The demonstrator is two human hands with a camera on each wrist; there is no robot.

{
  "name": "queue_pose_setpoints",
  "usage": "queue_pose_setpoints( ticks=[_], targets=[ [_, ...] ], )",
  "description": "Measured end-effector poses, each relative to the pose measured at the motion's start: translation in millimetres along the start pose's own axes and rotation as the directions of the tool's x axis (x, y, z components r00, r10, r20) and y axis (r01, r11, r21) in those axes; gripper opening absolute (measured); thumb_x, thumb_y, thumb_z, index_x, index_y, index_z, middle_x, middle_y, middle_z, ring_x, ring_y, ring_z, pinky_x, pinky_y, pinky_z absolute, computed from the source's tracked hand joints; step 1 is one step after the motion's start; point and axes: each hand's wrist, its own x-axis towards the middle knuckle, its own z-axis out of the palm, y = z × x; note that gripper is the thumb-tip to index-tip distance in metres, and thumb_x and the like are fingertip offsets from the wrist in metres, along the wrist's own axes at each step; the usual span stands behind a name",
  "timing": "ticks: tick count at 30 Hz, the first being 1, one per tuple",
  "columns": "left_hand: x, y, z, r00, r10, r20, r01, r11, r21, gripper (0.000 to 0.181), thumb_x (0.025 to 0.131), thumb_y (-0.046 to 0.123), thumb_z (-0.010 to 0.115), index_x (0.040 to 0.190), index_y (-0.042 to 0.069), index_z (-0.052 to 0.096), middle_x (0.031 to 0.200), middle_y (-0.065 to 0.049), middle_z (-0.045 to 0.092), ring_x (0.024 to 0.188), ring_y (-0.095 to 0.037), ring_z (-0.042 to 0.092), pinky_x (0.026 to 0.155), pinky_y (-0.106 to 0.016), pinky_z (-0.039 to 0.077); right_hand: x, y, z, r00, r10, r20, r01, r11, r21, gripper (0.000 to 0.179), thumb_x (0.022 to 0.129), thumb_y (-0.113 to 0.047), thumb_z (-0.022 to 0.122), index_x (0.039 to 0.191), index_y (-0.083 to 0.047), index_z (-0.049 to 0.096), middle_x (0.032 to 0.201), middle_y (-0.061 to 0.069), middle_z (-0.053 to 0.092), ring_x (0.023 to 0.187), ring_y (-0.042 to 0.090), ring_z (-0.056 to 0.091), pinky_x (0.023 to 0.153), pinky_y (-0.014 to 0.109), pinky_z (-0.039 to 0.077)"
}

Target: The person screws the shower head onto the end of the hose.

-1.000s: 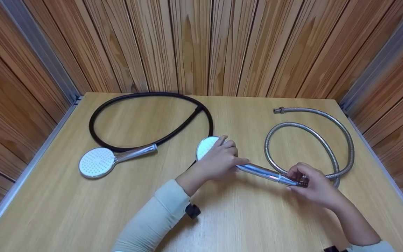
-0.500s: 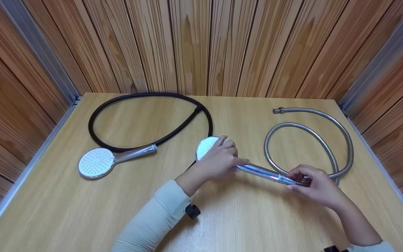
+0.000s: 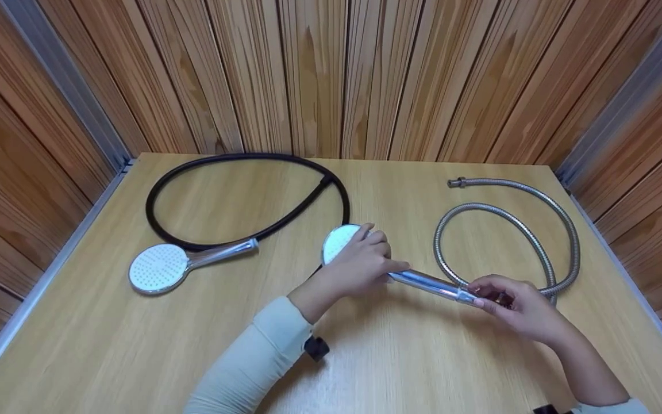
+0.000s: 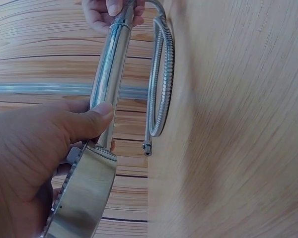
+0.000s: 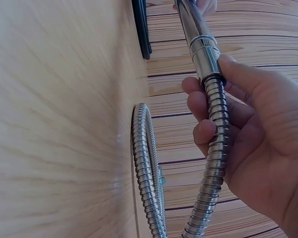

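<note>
My left hand grips a chrome shower head where its neck meets the round white face, thumb along the handle in the left wrist view. The handle slants down to the right. At its lower end, my right hand pinches the smooth conical nut of a silver metal shower hose. In the right wrist view the thumb lies on the nut, and fingers curl round the ribbed hose just behind it. Nut and handle meet end to end. Most of the white face is hidden under the left hand.
A second shower head lies at the left, its handle against a looped black hose that runs behind the held one. The silver hose coils at the right, its free end fitting near the back edge. Wood-panelled walls surround the table.
My right thumb and fingers have shifted up from the hose onto the nut, covering more of it. The left hand and shower head stay in place.
</note>
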Motion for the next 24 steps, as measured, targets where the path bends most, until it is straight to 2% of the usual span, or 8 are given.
queue_pose_setpoints(
  ticks=[5, 10, 13, 18, 24],
  targets=[
    [1.0, 0.6, 0.4, 1.000, 0.002, 0.001, -0.002, 1.000, -0.019, 0.038, 0.088, 0.027, 0.073, 0.126, 0.034, 0.067, 0.097, 0.005, 0.066, 0.101, -0.016, 0.048, 0.112, -0.050, 0.022, 0.8, 0.0, 2.8, 0.999, -0.004, -0.035, 0.003, 0.999, -0.049, 0.036, 0.072, -0.002, 0.084, 0.103, -0.012, 0.067, 0.086, -0.002, 0.063, 0.071, 0.012, 0.056, 0.058, 0.023, 0.046],
    [0.8, 0.6, 0.7, 1.000, -0.008, 0.013, 0.008, 0.999, -0.031, 0.040, 0.088, 0.028, 0.074, 0.127, 0.034, 0.066, 0.098, 0.005, 0.066, 0.102, -0.016, 0.048, 0.112, -0.049, 0.022, 2.7, 0.1, 5.1, 0.997, -0.039, -0.071, 0.035, 0.998, -0.061, 0.040, 0.066, 0.008, 0.085, 0.095, -0.010, 0.064, 0.086, -0.004, 0.060, 0.074, 0.011, 0.056, 0.061, 0.022, 0.049],
    [0.6, 0.4, 1.0, 1.000, -0.005, 0.013, 0.005, 1.000, -0.025, 0.040, 0.088, 0.029, 0.074, 0.127, 0.034, 0.066, 0.098, 0.005, 0.066, 0.102, -0.016, 0.048, 0.112, -0.049, 0.022, 2.1, 0.1, 4.6, 0.997, -0.040, -0.069, 0.036, 0.998, -0.055, 0.037, 0.068, 0.009, 0.083, 0.093, -0.009, 0.064, 0.085, -0.004, 0.059, 0.074, 0.011, 0.056, 0.060, 0.022, 0.050],
    [0.2, 0.1, 0.5, 1.000, -0.007, 0.014, 0.007, 1.000, -0.014, 0.040, 0.088, 0.030, 0.073, 0.127, 0.034, 0.066, 0.099, 0.005, 0.066, 0.105, -0.016, 0.049, 0.113, -0.049, 0.021, 1.1, -1.1, 2.0, 0.999, -0.021, -0.039, 0.019, 0.999, -0.038, 0.027, 0.077, 0.000, 0.080, 0.098, -0.011, 0.066, 0.085, -0.003, 0.062, 0.074, 0.011, 0.056, 0.058, 0.023, 0.049],
    [-0.2, 0.4, 0.1, 1.000, -0.005, 0.014, 0.005, 1.000, -0.009, 0.040, 0.087, 0.030, 0.074, 0.126, 0.034, 0.067, 0.098, 0.004, 0.066, 0.104, -0.016, 0.049, 0.112, -0.049, 0.022, -0.3, -2.7, -0.7, 1.000, -0.018, 0.007, 0.018, 1.000, -0.014, 0.019, 0.087, -0.003, 0.071, 0.104, -0.011, 0.069, 0.085, 0.001, 0.067, 0.070, 0.010, 0.057, 0.055, 0.023, 0.046]
  ],
)
